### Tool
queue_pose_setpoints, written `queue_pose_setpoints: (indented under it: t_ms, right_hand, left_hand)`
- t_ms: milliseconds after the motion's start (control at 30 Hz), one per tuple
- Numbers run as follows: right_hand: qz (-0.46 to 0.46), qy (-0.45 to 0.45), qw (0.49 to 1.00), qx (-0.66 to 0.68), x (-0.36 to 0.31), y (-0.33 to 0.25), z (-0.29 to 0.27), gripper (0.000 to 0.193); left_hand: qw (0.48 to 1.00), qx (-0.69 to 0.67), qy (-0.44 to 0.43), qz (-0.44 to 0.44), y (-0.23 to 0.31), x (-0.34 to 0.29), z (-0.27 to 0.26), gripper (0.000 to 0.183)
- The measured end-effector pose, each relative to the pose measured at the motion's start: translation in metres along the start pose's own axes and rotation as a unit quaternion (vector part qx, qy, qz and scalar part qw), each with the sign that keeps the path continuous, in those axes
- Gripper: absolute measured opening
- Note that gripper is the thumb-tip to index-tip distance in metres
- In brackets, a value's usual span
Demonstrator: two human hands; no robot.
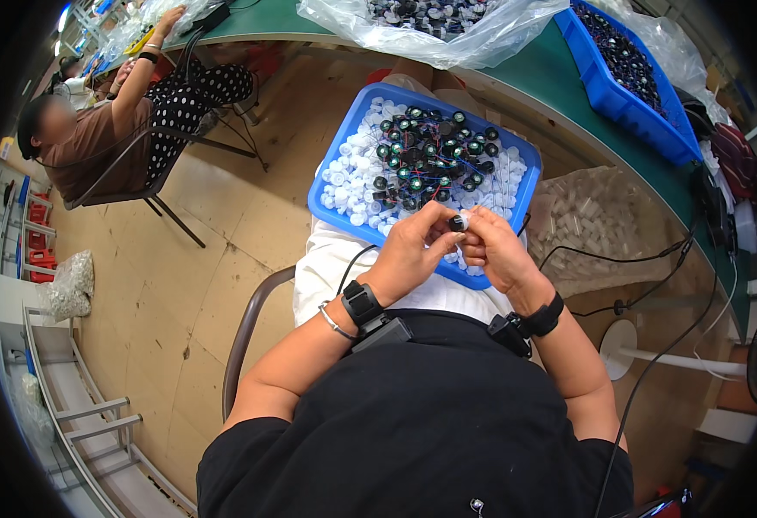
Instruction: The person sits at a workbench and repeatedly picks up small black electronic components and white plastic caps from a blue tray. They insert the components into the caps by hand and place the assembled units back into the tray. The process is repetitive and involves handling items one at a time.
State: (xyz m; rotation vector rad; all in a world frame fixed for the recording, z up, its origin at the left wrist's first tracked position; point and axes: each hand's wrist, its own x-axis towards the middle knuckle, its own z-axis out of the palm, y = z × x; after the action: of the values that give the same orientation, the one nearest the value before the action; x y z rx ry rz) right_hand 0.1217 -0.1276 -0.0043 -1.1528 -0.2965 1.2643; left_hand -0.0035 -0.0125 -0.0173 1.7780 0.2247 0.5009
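Note:
A blue tray (335, 142) rests across my lap. Many small white plastic caps (354, 181) fill it, with a heap of small round black parts with thin wires (434, 155) on top. Over the tray's near edge, my left hand (408, 255) pinches one small black round part (457, 224) between thumb and fingers. My right hand (501, 246) meets it there, its fingertips closed on a white cap (465, 219) against the black part. Whether the two are joined I cannot tell.
On the green table (266, 22) ahead lie a transparent bag of parts (430, 43) and a blue bin (668, 129) of wired parts. A bag of pale pieces (594, 224) lies at right, near black cables (620, 259). Another person (106, 138) sits at far left.

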Motion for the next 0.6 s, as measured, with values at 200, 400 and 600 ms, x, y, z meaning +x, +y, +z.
queue_pose_setpoints:
  t_ms: [200,400,600]
  right_hand:
    - [-0.040,0.019,0.999,-0.021,-0.0029,0.0021,0.0075,0.018]
    - [-0.027,0.004,0.999,-0.022,-0.0031,-0.0047,0.0040,0.017]
    - [-0.020,-0.013,0.999,-0.049,-0.0031,-0.0064,-0.0005,0.015]
  left_hand:
    - [0.994,-0.098,0.006,-0.040,-0.0019,0.0003,0.0020,0.023]
    - [0.967,-0.236,-0.003,-0.095,-0.0003,0.0010,0.0015,0.023]
    - [0.966,-0.238,-0.013,-0.104,-0.0010,0.0000,0.0006,0.023]
